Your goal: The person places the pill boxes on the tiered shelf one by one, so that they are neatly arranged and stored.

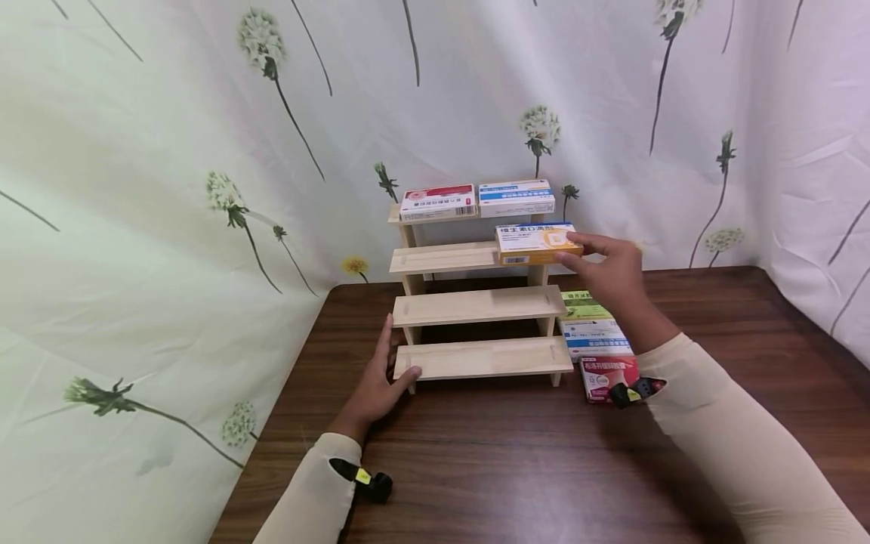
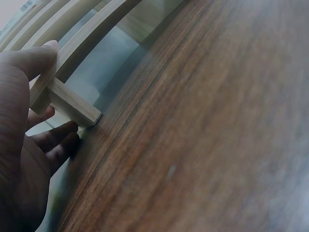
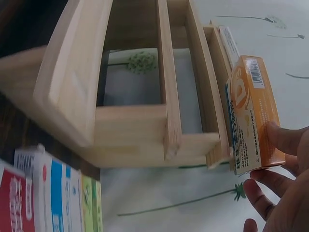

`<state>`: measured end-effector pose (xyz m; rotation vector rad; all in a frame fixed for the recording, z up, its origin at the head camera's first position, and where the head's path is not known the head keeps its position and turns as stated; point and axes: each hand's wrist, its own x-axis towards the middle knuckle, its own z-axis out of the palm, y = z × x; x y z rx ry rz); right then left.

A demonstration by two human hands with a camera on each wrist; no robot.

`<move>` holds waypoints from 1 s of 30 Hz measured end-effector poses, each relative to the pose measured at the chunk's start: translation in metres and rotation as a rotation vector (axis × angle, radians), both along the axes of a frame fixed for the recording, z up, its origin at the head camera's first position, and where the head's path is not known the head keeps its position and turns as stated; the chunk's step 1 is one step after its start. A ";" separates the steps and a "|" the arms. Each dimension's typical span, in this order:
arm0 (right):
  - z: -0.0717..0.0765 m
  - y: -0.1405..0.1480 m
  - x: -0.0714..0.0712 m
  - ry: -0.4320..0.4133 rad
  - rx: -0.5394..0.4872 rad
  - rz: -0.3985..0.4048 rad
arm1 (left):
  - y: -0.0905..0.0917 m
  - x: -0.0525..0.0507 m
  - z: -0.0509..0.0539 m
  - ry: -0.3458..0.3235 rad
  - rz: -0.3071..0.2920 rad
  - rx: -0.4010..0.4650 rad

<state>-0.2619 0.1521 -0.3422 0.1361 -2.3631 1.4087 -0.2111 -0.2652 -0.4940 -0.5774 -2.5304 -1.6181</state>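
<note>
A four-tier wooden rack [image 1: 476, 306] stands on the table. My right hand [image 1: 615, 276] pinches the right end of an orange and white box [image 1: 530, 243] between thumb and fingers, at the right part of the second tier from the top. In the right wrist view the hand [image 3: 289, 188] holds the box [image 3: 263, 116] by its orange side; whether it rests on the wood, I cannot tell. At the rack's lower left end, my left hand [image 1: 374, 385] grips the wood. The left wrist view shows its thumb on a shelf edge and the fingers behind the leg [image 2: 75, 104].
On the top tier lie a red and white box [image 1: 438, 202] and a blue and white box [image 1: 516, 198]. Right of the rack on the table [image 1: 476, 461] are a green box [image 1: 583, 304], a white and blue box [image 1: 594, 338] and a red box [image 1: 607, 378]. A patterned cloth hangs behind.
</note>
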 end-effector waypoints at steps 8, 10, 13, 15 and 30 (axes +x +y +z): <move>-0.001 -0.020 -0.005 0.058 0.030 0.012 | 0.001 0.001 0.001 0.007 0.011 -0.020; 0.000 -0.024 -0.006 0.064 0.030 0.017 | 0.002 0.001 0.001 0.008 0.015 -0.021; 0.000 -0.030 -0.007 0.059 0.024 0.023 | 0.002 0.001 0.002 0.010 0.015 -0.027; 0.001 -0.035 -0.007 0.063 0.014 0.030 | 0.002 0.001 0.002 0.006 0.015 -0.020; -0.002 -0.077 -0.010 0.159 0.036 0.045 | 0.003 0.001 0.003 -0.016 0.023 -0.011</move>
